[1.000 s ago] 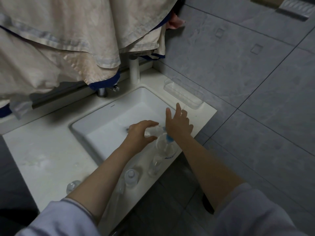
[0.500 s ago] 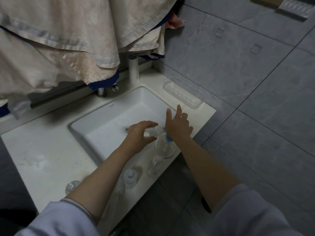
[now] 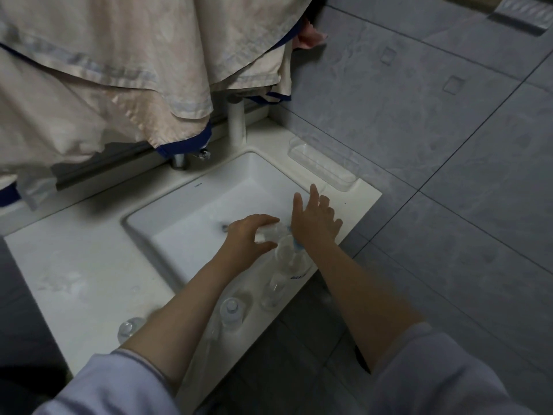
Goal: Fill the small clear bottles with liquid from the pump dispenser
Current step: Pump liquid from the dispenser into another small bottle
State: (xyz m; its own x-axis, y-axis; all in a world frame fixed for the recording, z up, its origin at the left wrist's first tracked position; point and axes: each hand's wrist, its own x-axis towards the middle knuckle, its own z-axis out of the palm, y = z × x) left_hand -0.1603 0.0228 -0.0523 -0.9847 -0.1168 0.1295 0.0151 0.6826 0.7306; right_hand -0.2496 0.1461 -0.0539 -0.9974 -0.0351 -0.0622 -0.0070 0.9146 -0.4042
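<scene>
Lying nearly sideways, a small clear bottle [image 3: 273, 232] sat in the left hand [image 3: 250, 235], its long axis running left to right and its open end turned toward the pump dispenser [image 3: 288, 259] at the sink's [image 3: 191, 205] front right corner. The left fingers curled over the bottle from above, thumb below. The right hand [image 3: 314, 226] lay flat on the pump head, fingers loosely spread and lifted; only a sliver of blue [image 3: 296, 242] showed beneath its palm, so the nozzle and the bottle's mouth were hidden. Glare and blur made the dispenser's clear body hard to read. Two more small bottles [image 3: 230, 313] and [image 3: 128, 327] stood upright on the front ledge of the counter [image 3: 74, 265], the second partly cut off by the left forearm. Against the frame half a second before, both hands and the bottle kept almost the same pose.
</scene>
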